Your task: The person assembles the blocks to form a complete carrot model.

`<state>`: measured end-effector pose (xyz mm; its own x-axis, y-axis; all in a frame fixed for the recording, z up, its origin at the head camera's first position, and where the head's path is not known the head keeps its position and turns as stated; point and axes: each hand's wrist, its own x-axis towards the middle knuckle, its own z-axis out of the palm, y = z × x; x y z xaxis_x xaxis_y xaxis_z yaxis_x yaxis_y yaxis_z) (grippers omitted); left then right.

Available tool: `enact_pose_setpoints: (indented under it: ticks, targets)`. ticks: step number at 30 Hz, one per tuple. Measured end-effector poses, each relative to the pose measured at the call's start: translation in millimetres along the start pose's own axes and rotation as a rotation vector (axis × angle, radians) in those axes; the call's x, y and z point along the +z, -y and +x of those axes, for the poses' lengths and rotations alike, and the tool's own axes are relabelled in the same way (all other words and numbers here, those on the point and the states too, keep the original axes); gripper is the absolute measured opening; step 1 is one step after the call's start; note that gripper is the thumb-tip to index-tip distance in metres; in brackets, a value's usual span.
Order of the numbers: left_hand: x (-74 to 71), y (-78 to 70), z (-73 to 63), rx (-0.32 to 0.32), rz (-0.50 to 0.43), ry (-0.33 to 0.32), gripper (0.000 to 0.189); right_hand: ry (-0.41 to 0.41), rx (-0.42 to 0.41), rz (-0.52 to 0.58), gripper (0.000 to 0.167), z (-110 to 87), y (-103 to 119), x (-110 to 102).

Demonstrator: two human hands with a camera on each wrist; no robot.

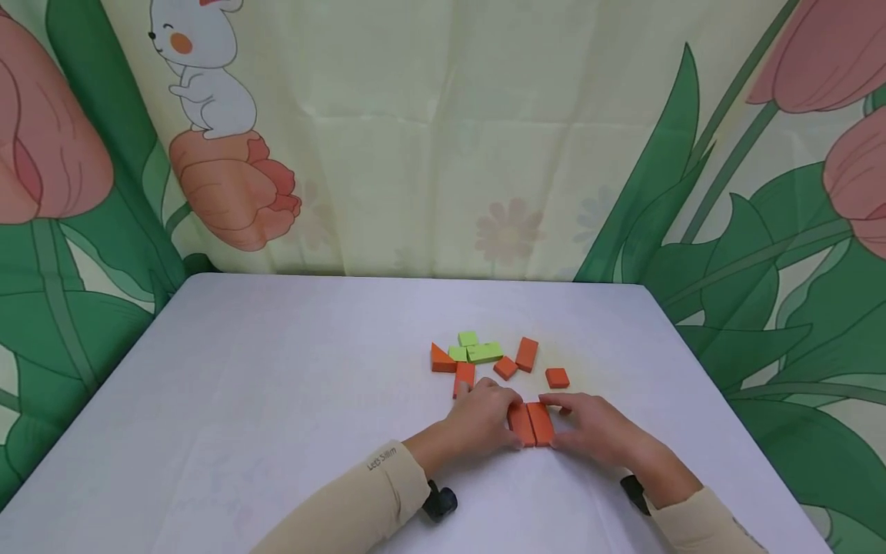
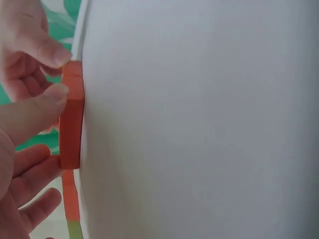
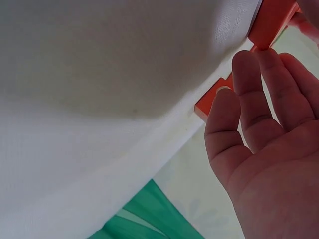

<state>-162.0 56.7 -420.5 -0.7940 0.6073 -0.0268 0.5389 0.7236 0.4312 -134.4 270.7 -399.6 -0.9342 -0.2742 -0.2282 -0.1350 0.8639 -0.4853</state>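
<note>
Two rectangular orange blocks stand side by side on the white table, long sides almost touching. My left hand (image 1: pixel 482 419) holds the left orange block (image 1: pixel 521 425), thumb at its near end and fingers at its far end. Across from it, my right hand (image 1: pixel 601 432) spans the right orange block (image 1: pixel 541 424) in the same way, between thumb and index finger. The left wrist view shows an orange block (image 2: pixel 71 132) between the left thumb and fingers. In the right wrist view, fingertips meet the end of an orange block (image 3: pixel 269 22), and the thumb is out of sight.
Beyond the hands lie an orange triangular block (image 1: pixel 441 359), several green blocks (image 1: pixel 484 353), and an orange block (image 1: pixel 464 375) partly behind the left fingers. Farther right are a small orange block (image 1: pixel 505 368), a longer one (image 1: pixel 527 354) and another small one (image 1: pixel 557 378).
</note>
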Motion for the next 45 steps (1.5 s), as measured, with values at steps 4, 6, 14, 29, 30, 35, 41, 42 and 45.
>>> enact_pose_setpoints:
  ticks: [4,6,14,29,30,35,41,42,45]
  targets:
    - [4.1,-5.6,1.6,-0.011,-0.012,-0.015,0.052,0.001,-0.01,0.001,0.063,-2.7,-2.9,-0.6]
    - [5.4,-8.2,3.0,-0.019,-0.01,-0.018,0.053,-0.001,-0.007,-0.001,0.063,-3.8,-4.5,-1.7]
    - [13.4,-22.8,3.5,-0.035,0.002,-0.016,0.051,0.011,0.042,0.02,0.063,-15.4,-11.6,-3.6]
    - [10.9,-25.7,1.7,-0.065,0.022,0.011,0.067,0.028,0.081,0.052,0.067,-16.9,-17.0,-3.2]
    - [7.3,-22.5,2.0,-0.063,0.032,0.019,0.069,0.031,0.083,0.054,0.067,-16.4,-16.7,-2.8]
    - [-23.0,4.8,4.2,-0.092,0.087,0.022,0.074,0.041,0.101,0.033,0.067,-15.8,-14.6,-3.4]
    - [-46.6,49.4,5.7,-0.159,0.081,0.037,0.064,0.042,0.123,0.022,0.067,-15.0,-14.0,-3.2]
    - [-47.5,54.7,5.7,-0.16,0.08,0.044,0.061,0.043,0.125,0.025,0.067,-15.2,-14.0,-3.1]
    - [-48.3,64.3,5.1,-0.147,0.077,0.065,0.054,0.041,0.12,0.035,0.067,-16.0,-13.8,-3.2]
